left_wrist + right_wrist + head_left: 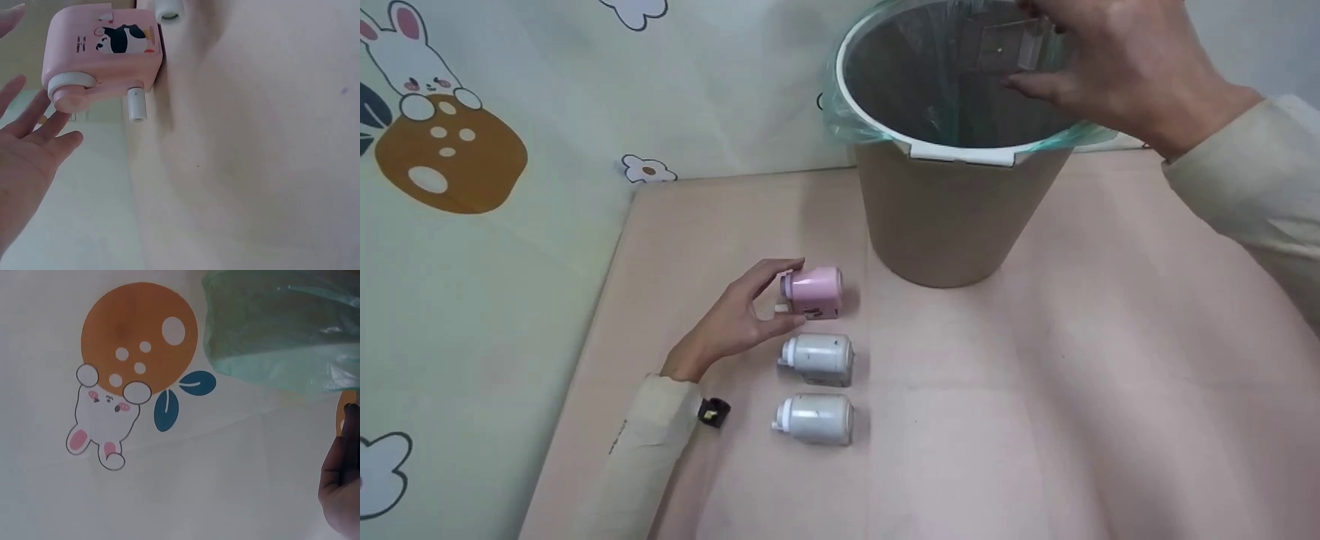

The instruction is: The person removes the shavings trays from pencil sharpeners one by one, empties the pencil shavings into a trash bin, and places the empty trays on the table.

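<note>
A pink hand-crank pencil sharpener [819, 289], with a panda picture and a white crank handle [136, 104], stands on the table. My left hand [727, 319] is spread about its knob end, thumb and fingers on either side; in the left wrist view a gap shows between the fingertips and the body. Two grey pencil sharpeners [819, 358] lie in line with the pink one. Over the bin [952, 217], my right hand [1132, 67] holds a clear plastic box [997, 46] between thumb and fingers. The right wrist view shows only part of this hand, at its edge.
A light green bag [847, 112] lines the brown bin and folds over its white rim [960, 154]. Pale pink cloth [960, 450] covers the table. Behind and to the left is a cloth backdrop [570, 97] printed with a rabbit and flowers.
</note>
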The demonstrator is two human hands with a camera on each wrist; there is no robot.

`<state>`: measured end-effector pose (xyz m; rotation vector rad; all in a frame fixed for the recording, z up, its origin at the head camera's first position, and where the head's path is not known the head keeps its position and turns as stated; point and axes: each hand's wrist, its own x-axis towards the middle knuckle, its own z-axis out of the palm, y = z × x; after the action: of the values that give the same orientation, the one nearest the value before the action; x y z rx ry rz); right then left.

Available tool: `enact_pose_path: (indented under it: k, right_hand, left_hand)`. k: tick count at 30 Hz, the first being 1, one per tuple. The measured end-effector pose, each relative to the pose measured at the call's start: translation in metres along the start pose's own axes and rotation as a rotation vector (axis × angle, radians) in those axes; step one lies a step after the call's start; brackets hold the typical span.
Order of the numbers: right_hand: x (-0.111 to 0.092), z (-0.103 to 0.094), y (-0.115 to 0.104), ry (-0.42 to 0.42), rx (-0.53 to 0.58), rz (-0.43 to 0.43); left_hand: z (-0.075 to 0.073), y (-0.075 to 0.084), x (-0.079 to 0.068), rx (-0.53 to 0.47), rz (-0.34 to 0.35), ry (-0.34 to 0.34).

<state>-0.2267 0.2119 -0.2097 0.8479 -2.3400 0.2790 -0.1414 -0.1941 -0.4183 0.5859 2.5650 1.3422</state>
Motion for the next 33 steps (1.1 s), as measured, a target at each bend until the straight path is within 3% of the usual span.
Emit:
enact_pose_path:
  k: [7, 12, 15, 19, 24, 33]
  right_hand:
    - [-0.012, -0.003, 0.002, 0.026, 0.082, 0.058]
    - [-0.015, -0.007, -0.001, 0.001, 0.102, 0.151]
    - [-0.017, -0.009, -0.002, 0.006, 0.109, 0.143]
    - [-0.022, -0.011, -0.007, 0.044, 0.139, 0.091]
    - [-0.029, -0.012, -0.013, 0.107, 0.177, 0.102]
    - [-0.038, -0.014, -0.006, 0.144, 0.199, 0.057]
  left_hand:
    - [0.006, 0.007, -0.010, 0.005, 0.111, 0.059]
    - [0.008, 0.008, -0.017, 0.046, 0.185, 0.084]
    - [0.009, 0.007, -0.020, 0.056, 0.203, 0.112]
    - [0.010, 0.006, -0.026, 0.066, 0.194, 0.141]
    - [0.008, 0.007, -0.031, 0.074, 0.176, 0.149]
    - [0.014, 0.003, -0.038, -0.013, 0.167, 0.057]
